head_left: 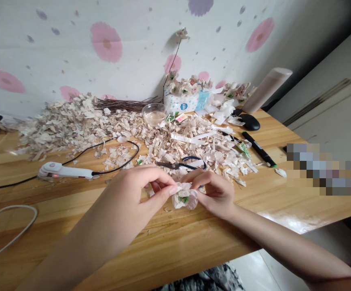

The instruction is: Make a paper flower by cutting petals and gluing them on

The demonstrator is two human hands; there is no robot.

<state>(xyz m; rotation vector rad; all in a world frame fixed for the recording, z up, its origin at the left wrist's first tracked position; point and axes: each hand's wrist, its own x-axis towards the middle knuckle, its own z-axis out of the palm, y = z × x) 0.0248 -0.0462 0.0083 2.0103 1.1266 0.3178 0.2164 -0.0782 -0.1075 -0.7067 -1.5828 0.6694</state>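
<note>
Between my two hands is a small pale handmade flower [185, 197] with thin whitish petals and a green centre, held just above the table's near part. My left hand [146, 194] pinches its left edge between thumb and forefinger. On the opposite side, my right hand [213, 192] grips the petals with bent fingers, some of them hidden behind the flower. Right behind the hands lie dark-handled scissors [178, 165], partly covered by my right hand. A wide heap of dry, pale petal-like scraps [72, 123] spreads across the back of the table.
A white device with a black cord [64, 170] lies at left, near a white cable loop [8, 207]. Behind are a clear bowl [153, 115], thin brown twigs [123, 105] and a tissue box [180, 103] topped with finished-looking flowers. A black marker [259, 148] and computer mouse [250, 121] lie right.
</note>
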